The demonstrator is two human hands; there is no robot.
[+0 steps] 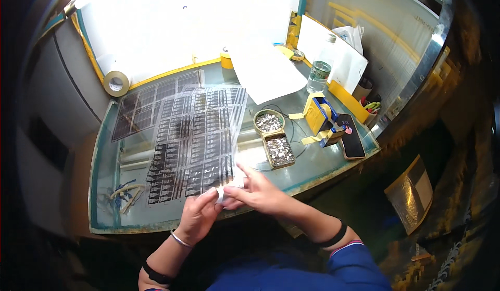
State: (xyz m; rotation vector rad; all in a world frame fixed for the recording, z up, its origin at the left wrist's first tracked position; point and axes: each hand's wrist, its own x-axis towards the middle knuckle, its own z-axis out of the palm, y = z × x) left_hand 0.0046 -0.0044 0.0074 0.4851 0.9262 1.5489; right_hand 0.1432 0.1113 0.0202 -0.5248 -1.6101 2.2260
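Observation:
My left hand (197,217) and my right hand (256,191) meet at the near edge of a glass-topped table (117,207). Between them is a small whitish piece (237,179), pinched by the fingers of both hands. Whether it is a separate scrap or the near corner of a film is unclear. Right beyond my fingers lie overlapping clear film sheets (195,129) printed with rows of black patterns. Another dark-patterned film (143,106) lies farther back on the left. My right index finger stretches forward beside the sheets' right edge.
Right of the films stand a round tin (269,121) and a square tin (280,153) of small shiny bits. Nearby are a blue tape dispenser (319,115), a phone (352,137), a bottle (319,70), white paper (268,75) and a cable. A tape roll (116,83) stands back left.

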